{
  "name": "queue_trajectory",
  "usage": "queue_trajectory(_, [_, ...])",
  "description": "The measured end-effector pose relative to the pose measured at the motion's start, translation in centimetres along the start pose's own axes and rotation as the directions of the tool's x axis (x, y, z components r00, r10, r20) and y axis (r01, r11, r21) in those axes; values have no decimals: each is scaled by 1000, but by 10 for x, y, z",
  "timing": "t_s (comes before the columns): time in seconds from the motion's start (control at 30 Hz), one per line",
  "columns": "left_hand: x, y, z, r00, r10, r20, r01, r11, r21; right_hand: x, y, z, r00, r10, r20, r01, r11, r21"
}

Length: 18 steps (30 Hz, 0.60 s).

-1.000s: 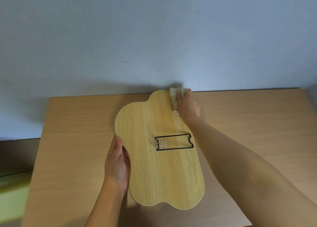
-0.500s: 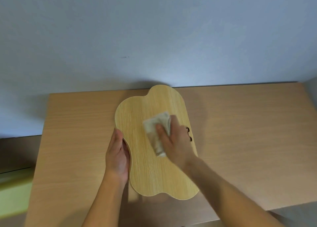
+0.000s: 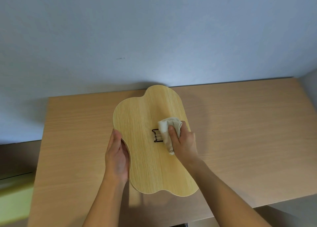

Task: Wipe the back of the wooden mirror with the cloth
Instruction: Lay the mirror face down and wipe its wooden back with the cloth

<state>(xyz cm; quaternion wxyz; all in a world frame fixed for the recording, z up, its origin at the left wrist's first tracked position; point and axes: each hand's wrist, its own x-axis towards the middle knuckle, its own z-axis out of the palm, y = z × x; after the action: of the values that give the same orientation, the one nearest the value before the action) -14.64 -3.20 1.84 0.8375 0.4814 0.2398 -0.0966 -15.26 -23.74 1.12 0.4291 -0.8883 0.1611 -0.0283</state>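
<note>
Mirror [image 3: 151, 158]: wooden, wavy outline, lying back-up on the table, long axis running away from the person; near end overhangs the table's front edge, far end close to the wall.
Stand [image 3: 156, 135]: dark wire bracket fixed near the middle of the mirror's back; only its left end shows, the rest is under the cloth and right hand.
Cloth [image 3: 167, 129]: pale, bunched; pressed on the mirror's back just right of centre, lying over the wire stand; one end trails toward the person beside the thumb.
Right hand [image 3: 184, 141]: fingers closed around the cloth, palm down, holding it against the wood near the mirror's right edge; forearm crosses the mirror's lower right corner.
Left hand [image 3: 117, 155]: fingers together and extended, set edge-on against the inward curve of the mirror's left side, touching the rim; whether any finger reaches under the rim cannot be told.
Table [image 3: 248, 132]: light wood grain, pushed against the wall.
Wall [image 3: 154, 34]: plain pale blue-grey, one small dark mark left of centre.
Object at far left [image 3: 15, 202]: yellow-green, blurred, below table level; identity cannot be told.
</note>
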Motion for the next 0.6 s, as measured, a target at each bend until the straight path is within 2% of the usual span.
queue_trajectory(0.2, [0,0,1,1000,-10,-4,10,1000,-5,9,49,-30,987,112,-111,-136,961,-242])
queue_trajectory(0.33, [-1,0,3,1000,-13,-28,13,1000,-26,18,53,-45,989,64,-136,-111,920,-376])
queue_trajectory(0.43, [0,1,5,999,-23,-37,22,999,-35,16,25,-43,976,-2,-219,-59,962,-267])
queue_trajectory(0.53, [0,2,6,999,-28,-42,27,999,-28,5,-14,-29,994,-74,-86,70,996,-52])
queue_trajectory(0.6, [1,2,5,999,-24,-35,23,1000,-16,-2,-31,-13,991,-132,-3,131,991,-28])
